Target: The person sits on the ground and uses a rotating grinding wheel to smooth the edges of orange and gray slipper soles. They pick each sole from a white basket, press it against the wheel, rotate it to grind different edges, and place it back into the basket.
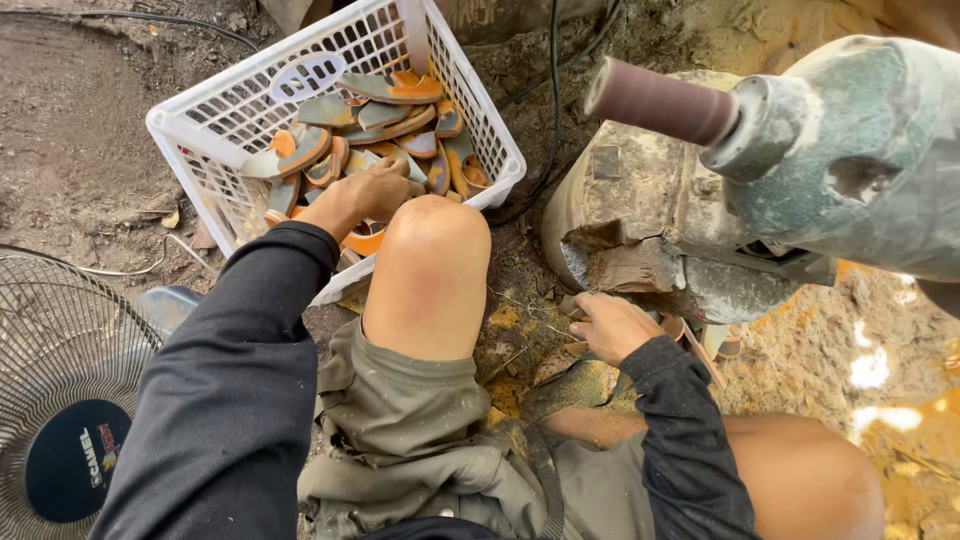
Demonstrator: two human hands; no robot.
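left hand (362, 195) is down inside the white slotted plastic basket (205, 120), fingers curled over the pile of flat orange-and-grey curved pieces (385, 120); it touches the pieces at the near side of the pile, but whether the grip is pinching one i cannot tell, the fingertips are hidden. basket sits tilted on the dirt ground (70, 130), just beyond the bare left knee (432, 250), near rim touching the knee area.

right hand (612, 325) is low by the base of the dusty grey-green sanding machine (850, 160), fingers bent inward and loosely closed; nothing clearly held, so grip state unclear. a few more of the orange-edged pieces lie on the ground just beside that hand, under the machine body.

brown cylindrical sanding drum (660, 100) sticks out from the machine toward the basket, above and well apart from both hands. black cables (553, 90) run over the dirt between basket and machine. wire-guard fan (60, 390) lies at the left edge, beside the black sleeve (230, 400).
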